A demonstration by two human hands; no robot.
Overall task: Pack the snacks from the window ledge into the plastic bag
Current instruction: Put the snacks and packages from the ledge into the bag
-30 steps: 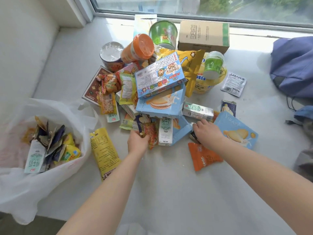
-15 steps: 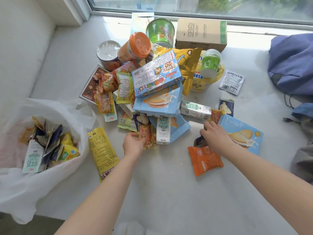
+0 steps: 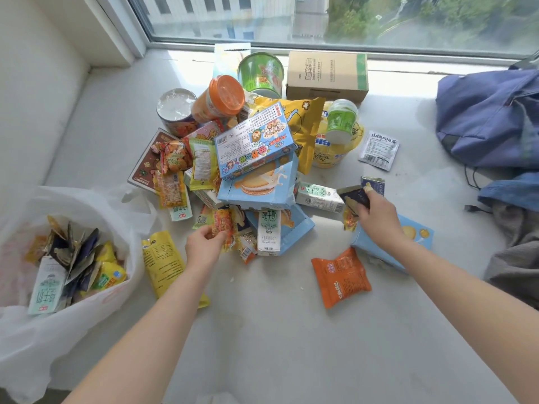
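Nearby, orange packet lies beside blue box.

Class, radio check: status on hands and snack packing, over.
Left hand pinching orange snack packet at pile's front. Right hand holding dark sachet. Plastic bag open, part filled. Yellow pouch lies beside bag.
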